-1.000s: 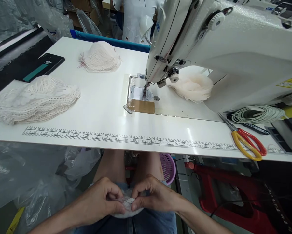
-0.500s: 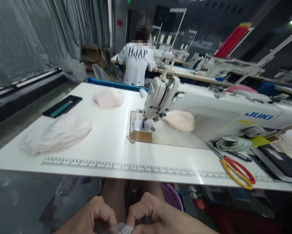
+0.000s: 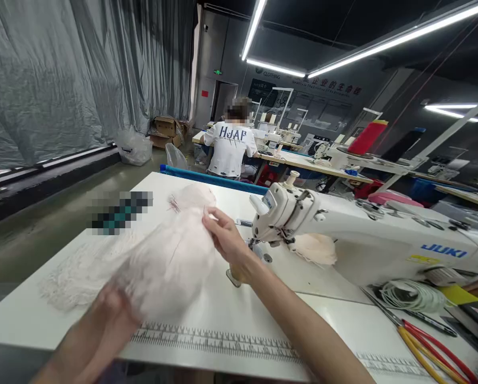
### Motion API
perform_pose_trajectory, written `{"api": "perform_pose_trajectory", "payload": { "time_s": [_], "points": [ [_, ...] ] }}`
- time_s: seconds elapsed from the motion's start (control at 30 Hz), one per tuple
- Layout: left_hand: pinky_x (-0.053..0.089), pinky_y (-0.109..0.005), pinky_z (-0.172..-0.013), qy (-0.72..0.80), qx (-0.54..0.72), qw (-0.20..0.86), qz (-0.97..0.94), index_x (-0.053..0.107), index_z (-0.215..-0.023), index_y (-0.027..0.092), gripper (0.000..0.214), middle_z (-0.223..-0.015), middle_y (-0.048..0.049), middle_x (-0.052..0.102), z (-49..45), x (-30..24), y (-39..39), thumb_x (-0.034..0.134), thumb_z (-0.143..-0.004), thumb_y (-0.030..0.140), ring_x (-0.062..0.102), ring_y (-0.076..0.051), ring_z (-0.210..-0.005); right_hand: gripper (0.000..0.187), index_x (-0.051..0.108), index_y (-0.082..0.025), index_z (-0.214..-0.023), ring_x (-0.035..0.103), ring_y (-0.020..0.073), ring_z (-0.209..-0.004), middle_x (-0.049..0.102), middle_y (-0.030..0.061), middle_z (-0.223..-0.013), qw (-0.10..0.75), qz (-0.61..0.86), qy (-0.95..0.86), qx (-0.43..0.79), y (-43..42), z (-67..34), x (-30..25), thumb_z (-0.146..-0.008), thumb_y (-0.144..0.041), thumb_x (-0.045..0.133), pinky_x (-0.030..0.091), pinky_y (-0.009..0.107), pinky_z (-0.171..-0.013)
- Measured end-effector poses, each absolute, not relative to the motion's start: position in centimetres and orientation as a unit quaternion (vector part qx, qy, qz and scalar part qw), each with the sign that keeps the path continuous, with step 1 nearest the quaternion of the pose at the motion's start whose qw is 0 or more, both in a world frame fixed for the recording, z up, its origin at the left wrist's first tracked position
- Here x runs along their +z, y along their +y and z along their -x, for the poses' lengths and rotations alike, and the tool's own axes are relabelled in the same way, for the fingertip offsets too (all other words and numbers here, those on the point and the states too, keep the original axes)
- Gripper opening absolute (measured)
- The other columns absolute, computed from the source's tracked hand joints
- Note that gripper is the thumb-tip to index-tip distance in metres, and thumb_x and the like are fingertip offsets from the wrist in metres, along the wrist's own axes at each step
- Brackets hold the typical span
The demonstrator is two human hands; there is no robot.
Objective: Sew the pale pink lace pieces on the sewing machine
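Note:
Both my hands are raised over the white sewing table (image 3: 239, 312) and hold a pale pink lace piece (image 3: 170, 261) between them; it is smeared by motion. My left hand (image 3: 111, 314) grips its lower end near the printed ruler (image 3: 223, 344). My right hand (image 3: 225, 237) pinches its upper edge, just left of the head of the white JUKI sewing machine (image 3: 342, 240). A stack of white lace pieces (image 3: 73, 274) lies on the table to the left, partly behind the held piece. Another pale stack (image 3: 314, 248) sits under the machine's arm.
Scissors with red and yellow handles (image 3: 434, 349) and a coil of white cord (image 3: 412, 296) lie at the right. A blurred-out dark object (image 3: 119, 213) rests at the table's far left. Another person in a white T-shirt (image 3: 231, 146) sits at a table beyond.
My hands have come up from my lap to above the table with the lace piece, now spread between them. The camera has tilted up toward the room.

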State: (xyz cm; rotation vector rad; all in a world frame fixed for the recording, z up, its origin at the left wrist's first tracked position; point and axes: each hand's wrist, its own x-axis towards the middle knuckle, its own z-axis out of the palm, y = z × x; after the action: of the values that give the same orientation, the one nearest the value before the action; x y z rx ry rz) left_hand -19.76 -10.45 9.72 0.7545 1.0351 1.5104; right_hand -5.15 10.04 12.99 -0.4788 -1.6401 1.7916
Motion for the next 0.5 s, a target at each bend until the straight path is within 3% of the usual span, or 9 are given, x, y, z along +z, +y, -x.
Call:
{"api": "perform_pose_trajectory", "payload": {
  "time_s": [0.07, 0.13, 0.27, 0.5],
  "points": [
    [0.052, -0.022, -0.066, 0.461, 0.655, 0.514, -0.306, 0.045, -0.13, 0.04, 0.07, -0.081, 0.0033, 0.064, 21.2, 12.4, -5.3, 0.077, -0.067, 0.04, 0.058, -0.012, -0.066, 0.044, 0.056, -0.021, -0.101, 0.052, 0.0103, -0.058, 0.058, -0.0038, -0.071, 0.382, 0.212, -0.622, 0.65, 13.1, 7.4, 13.3, -0.072, -0.053, 0.066, 0.042, 0.021, -0.053],
    [0.051, -0.019, -0.056, 0.506, 0.649, 0.456, -0.34, 0.044, -0.132, 0.031, 0.073, -0.07, 0.0033, 0.059, 22.9, 14.7, 0.3, 0.077, -0.067, 0.031, 0.055, -0.01, -0.06, 0.038, 0.055, -0.02, -0.106, 0.056, 0.012, -0.066, 0.061, -0.0022, -0.079, 0.44, 0.249, -0.615, 0.605, 16.6, 9.7, 13.5, -0.082, -0.05, 0.058, 0.046, 0.023, -0.06],
    [0.052, -0.02, -0.064, 0.561, 0.639, 0.387, -0.357, 0.046, -0.129, 0.023, 0.055, -0.095, -0.0019, 0.063, 26.3, 15.7, 10.4, 0.063, -0.078, 0.012, 0.061, -0.011, -0.075, 0.028, 0.055, -0.014, -0.109, 0.059, 0.0165, -0.085, 0.059, 0.0055, -0.102, 0.512, 0.353, -0.602, 0.502, 23.7, 13.3, 12.9, -0.092, -0.036, 0.05, 0.051, 0.033, -0.074],
    [0.047, -0.045, -0.087, 0.738, 0.486, 0.237, -0.405, 0.052, -0.118, 0.016, 0.033, -0.119, -0.0085, 0.055, 27.6, 11.4, 16.9, 0.057, -0.088, 0.029, 0.057, -0.023, -0.102, 0.027, 0.054, -0.015, -0.114, 0.058, 0.0199, -0.097, 0.055, 0.0079, -0.114, 0.445, 0.502, -0.637, 0.38, 29.0, 14.1, 8.6, -0.091, -0.031, 0.054, 0.05, 0.04, -0.082]
  ]
}}
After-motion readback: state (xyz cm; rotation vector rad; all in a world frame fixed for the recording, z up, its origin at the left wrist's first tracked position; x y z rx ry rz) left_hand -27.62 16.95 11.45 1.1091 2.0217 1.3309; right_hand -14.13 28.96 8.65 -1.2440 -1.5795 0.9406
